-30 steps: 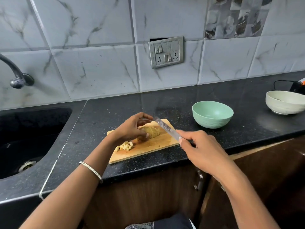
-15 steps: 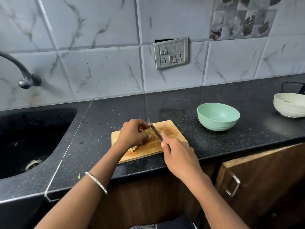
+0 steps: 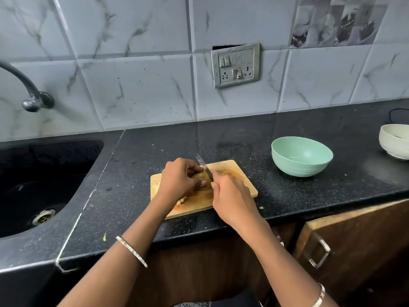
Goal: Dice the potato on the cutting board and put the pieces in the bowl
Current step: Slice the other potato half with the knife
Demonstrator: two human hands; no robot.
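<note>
A home kitchen: a black speckled stone counter [image 3: 221,138] runs along a wall of grey marbled tiles [image 3: 137,91]; a sink [image 3: 51,165] is sunk into its left end under a curved tap [image 3: 26,89]; a switch-and-socket plate [image 3: 235,65] sits in the tiles; a wooden board [image 3: 230,168], a green bowl [image 3: 302,156] and a white bowl [image 3: 394,140] stand on the counter; brown cupboard doors [image 3: 354,235] with metal handles hang below.

Black speckled stone countertop [image 3: 155,151], with a wooden cutting board [image 3: 241,185] lying flat near its front edge. Right of the board, slightly further back, a mint green bowl [image 3: 296,167] stands upright. Far right of the board, a cream bowl [image 3: 392,142]. Left of the board, a black sink [image 3: 44,173].
</note>
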